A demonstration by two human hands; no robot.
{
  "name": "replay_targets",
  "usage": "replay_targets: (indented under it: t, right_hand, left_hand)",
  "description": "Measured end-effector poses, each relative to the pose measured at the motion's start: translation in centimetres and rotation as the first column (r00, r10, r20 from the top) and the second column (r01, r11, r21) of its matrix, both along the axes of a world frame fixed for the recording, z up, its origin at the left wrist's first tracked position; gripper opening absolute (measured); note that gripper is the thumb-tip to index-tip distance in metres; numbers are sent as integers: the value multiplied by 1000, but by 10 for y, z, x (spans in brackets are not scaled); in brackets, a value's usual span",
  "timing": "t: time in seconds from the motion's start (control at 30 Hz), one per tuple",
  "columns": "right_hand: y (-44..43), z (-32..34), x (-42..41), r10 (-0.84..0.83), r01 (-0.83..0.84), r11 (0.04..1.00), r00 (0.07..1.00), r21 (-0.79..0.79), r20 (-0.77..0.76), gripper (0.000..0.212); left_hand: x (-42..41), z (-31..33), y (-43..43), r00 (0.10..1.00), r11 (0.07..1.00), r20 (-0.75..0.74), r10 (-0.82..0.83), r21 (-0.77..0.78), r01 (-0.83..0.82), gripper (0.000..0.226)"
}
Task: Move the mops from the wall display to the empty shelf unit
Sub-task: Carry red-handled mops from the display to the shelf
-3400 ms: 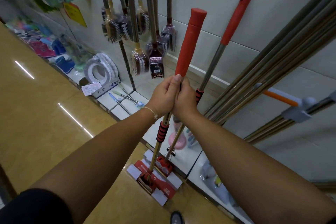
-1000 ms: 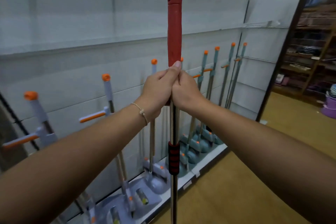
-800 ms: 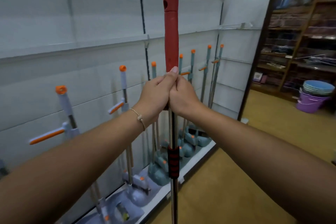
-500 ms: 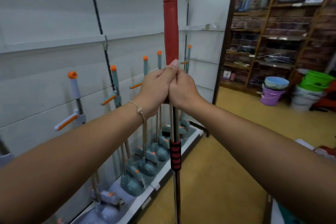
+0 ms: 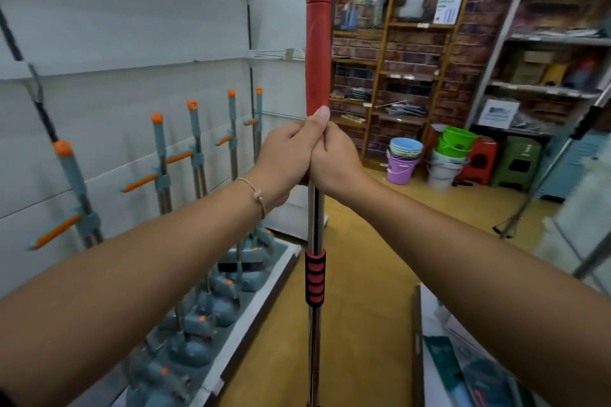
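The left hand [image 5: 284, 162] and right hand [image 5: 337, 165] both gripped one red-handled mop [image 5: 318, 43], held upright above the floor [image 5: 363, 258], beside five grey mops [image 5: 162, 155] standing along the white wall [image 5: 132, 26].

No lettering is legible; the shelf card [image 5: 448, 8] and box label [image 5: 498, 113] (both blurred) show only smudges.

Mop shaft [image 5: 314, 324] cut off at bottom edge; metal shelves [image 5: 555, 36] blurred.

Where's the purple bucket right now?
In the head view the purple bucket stands on the floor right of centre, before the wooden shelves, blue basins stacked atop it, a grey bucket at its right.
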State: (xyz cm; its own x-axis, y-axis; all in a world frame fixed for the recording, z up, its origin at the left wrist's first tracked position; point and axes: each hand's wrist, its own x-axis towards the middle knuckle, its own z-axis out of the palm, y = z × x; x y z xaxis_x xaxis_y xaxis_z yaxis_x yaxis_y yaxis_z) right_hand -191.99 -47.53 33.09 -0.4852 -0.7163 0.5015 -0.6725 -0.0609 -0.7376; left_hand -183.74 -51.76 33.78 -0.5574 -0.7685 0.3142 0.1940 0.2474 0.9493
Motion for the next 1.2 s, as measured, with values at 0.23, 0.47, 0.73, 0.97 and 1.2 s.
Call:
replay_targets:
  t: [0.23,0.47,0.73,0.97,1.2]
  right_hand:
    - [-47,-9,-59,-145,145,989,989,10,-14,33]
    - [-114,-14,-109,-256,255,966,967,27,3,39]
    - [-163,6,-150,-378,377,926,925,-28,-42,38]
    - [-187,14,-183,-435,433,900,900,-44,-31,43]
    - [-202,17,-230,-464,462,885,886,-59,-8,45]
  left_hand:
    - [-63,-8,-58,988,988,35,-152,11,152,48]
    - [-110,-7,-128,960,961,32,-277,18,277,41]
    - [-155,14,-182,921,921,34,-389,-5,389,38]
    - [-191,23,-209,896,896,20,-444,-25,444,35]
    - [-249,23,-231,875,873,38,-482,-65,484,39]
